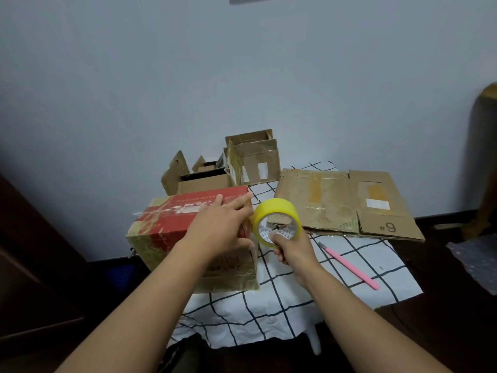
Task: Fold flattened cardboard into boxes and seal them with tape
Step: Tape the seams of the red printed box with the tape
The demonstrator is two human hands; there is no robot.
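Now your left hand (224,224) lies flat on the red box (188,235), fingers straight | your right hand (291,247) grips the tape roll (277,220) beside the box's right end | box's long axis runs left-right on the table (309,286).

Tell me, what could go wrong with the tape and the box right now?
The red cardboard box hangs over the table edge, so a push from the left hand might tip it. The yellow tape roll in the right hand could stick crooked. The pink craft knife nearby could nick an arm.
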